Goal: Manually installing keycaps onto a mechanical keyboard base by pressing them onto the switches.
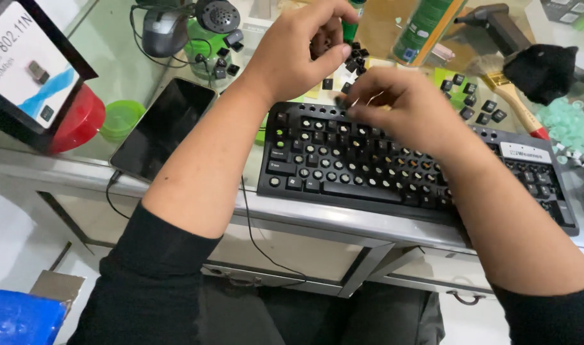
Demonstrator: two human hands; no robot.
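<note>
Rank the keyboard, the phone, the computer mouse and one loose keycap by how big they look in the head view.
1. Black keyboard, largest.
2. Phone.
3. Computer mouse, though it lies farther from the camera, so this is less sure.
4. Loose keycap, smallest.

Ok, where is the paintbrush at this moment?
In the head view, the paintbrush lies on the glass desk at upper right, just beyond the black keyboard, with loose keycaps beside it and the right hand to its left.
</note>
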